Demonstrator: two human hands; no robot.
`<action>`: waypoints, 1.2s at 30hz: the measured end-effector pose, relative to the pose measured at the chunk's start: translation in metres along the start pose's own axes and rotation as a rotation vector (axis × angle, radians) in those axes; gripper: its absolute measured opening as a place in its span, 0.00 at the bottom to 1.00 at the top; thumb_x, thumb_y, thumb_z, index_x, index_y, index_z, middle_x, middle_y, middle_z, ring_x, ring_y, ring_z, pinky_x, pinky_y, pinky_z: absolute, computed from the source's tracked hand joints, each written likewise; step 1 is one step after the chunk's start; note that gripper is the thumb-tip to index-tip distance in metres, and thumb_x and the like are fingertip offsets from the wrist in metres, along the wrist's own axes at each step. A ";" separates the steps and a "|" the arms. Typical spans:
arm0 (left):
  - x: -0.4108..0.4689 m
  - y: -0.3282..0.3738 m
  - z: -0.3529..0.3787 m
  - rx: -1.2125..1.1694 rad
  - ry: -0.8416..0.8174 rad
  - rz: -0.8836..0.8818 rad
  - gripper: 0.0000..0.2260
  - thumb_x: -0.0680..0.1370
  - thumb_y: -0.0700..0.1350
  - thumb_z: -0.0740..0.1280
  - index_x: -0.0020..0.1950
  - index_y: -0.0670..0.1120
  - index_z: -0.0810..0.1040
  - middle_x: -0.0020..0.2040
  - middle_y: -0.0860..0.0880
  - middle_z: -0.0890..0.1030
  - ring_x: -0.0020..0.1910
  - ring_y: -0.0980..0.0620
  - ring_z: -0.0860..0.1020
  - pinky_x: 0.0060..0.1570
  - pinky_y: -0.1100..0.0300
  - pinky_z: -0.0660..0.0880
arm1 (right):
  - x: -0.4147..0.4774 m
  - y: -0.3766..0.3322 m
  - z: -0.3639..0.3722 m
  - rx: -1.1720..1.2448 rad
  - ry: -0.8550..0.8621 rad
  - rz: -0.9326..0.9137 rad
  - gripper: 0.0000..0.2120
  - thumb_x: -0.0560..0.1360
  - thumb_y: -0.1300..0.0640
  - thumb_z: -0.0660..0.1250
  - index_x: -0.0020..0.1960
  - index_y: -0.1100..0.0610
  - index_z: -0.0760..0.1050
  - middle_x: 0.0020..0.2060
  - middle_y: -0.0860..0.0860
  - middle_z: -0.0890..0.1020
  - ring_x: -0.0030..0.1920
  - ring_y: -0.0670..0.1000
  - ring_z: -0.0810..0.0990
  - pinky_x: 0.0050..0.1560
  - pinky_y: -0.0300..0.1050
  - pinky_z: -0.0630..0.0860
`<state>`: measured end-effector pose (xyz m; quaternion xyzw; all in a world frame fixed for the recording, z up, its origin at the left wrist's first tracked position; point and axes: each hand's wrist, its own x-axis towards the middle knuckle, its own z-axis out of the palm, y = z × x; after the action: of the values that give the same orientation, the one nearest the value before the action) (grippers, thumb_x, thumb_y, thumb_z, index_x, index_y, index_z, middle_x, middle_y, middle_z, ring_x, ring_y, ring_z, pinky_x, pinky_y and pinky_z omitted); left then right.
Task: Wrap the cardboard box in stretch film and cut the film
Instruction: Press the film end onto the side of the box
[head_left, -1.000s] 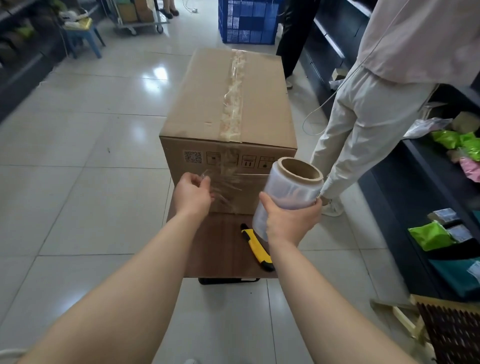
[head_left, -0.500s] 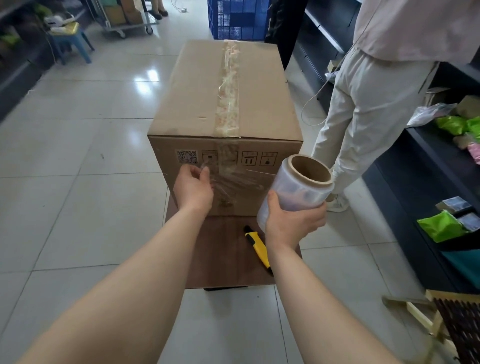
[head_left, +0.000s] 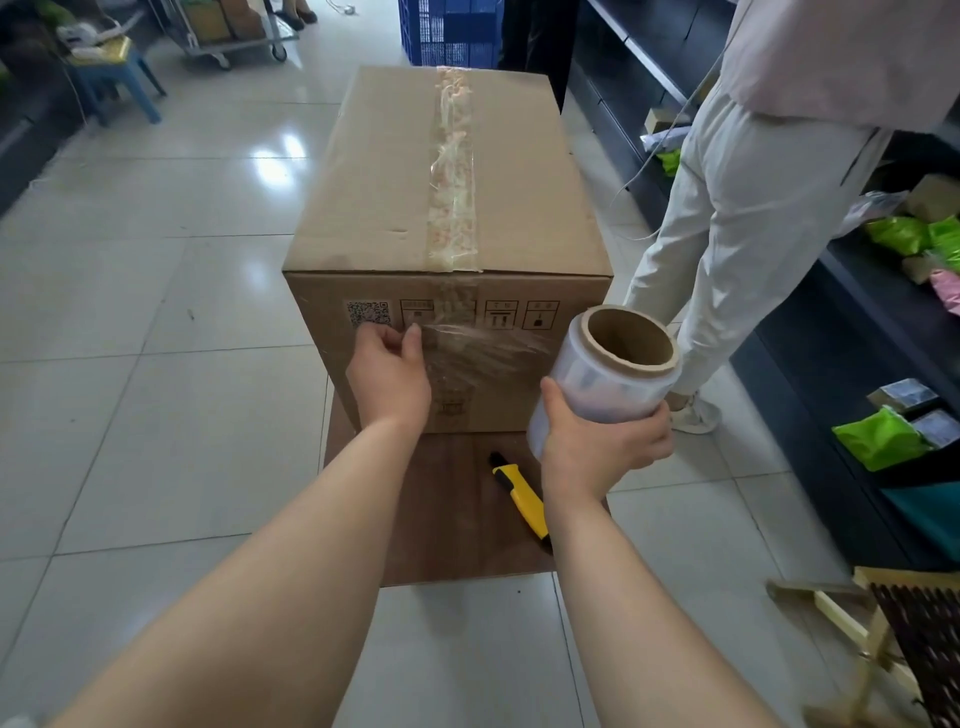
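Note:
A tall cardboard box (head_left: 447, 182) with a taped top seam stands on a low brown wooden board (head_left: 447, 519). My left hand (head_left: 387, 374) pinches the loose end of the stretch film (head_left: 483, 353) against the box's near face, just under the printed symbols. My right hand (head_left: 597, 447) grips the roll of stretch film (head_left: 608, 379) by its lower part, upright, at the box's near right corner. A short sheet of film spans from hand to roll. A yellow utility knife (head_left: 522, 499) lies on the board below the roll.
A person in light trousers (head_left: 737, 223) stands close to the right of the box. Dark shelves (head_left: 883, 322) with green packets run along the right. A wooden frame (head_left: 883, 639) sits at bottom right. A blue crate (head_left: 452, 31), a cart and a blue stool (head_left: 111, 78) stand behind.
My left hand has risen a little on the box's near face with the film end. The roll in my right hand has moved right, stretching out more film. The view has come closer.

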<state>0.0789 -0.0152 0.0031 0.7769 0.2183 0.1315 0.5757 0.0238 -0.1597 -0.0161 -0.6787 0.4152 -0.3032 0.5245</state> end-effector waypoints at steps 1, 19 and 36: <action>0.000 -0.001 0.000 0.001 0.004 -0.005 0.11 0.76 0.53 0.65 0.38 0.54 0.66 0.39 0.50 0.78 0.42 0.43 0.82 0.47 0.45 0.79 | -0.001 0.000 0.001 -0.004 0.009 0.000 0.53 0.55 0.49 0.84 0.71 0.58 0.59 0.68 0.55 0.62 0.68 0.54 0.63 0.65 0.47 0.70; -0.003 0.006 0.005 -0.015 -0.403 0.055 0.06 0.78 0.45 0.66 0.45 0.47 0.84 0.44 0.49 0.86 0.48 0.53 0.83 0.50 0.65 0.76 | -0.001 0.006 0.009 -0.031 -0.014 -0.001 0.57 0.54 0.47 0.83 0.73 0.55 0.55 0.68 0.55 0.60 0.67 0.54 0.62 0.65 0.50 0.72; 0.001 0.011 0.010 -0.008 -0.310 0.014 0.12 0.77 0.55 0.66 0.37 0.52 0.81 0.38 0.53 0.84 0.41 0.59 0.81 0.40 0.70 0.71 | 0.032 0.006 -0.010 0.109 -0.151 -0.104 0.50 0.55 0.46 0.81 0.71 0.52 0.61 0.64 0.49 0.70 0.65 0.48 0.71 0.66 0.47 0.73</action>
<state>0.0862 -0.0258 0.0100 0.7871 0.1211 0.0149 0.6046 0.0288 -0.1930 -0.0197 -0.6906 0.3218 -0.3001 0.5740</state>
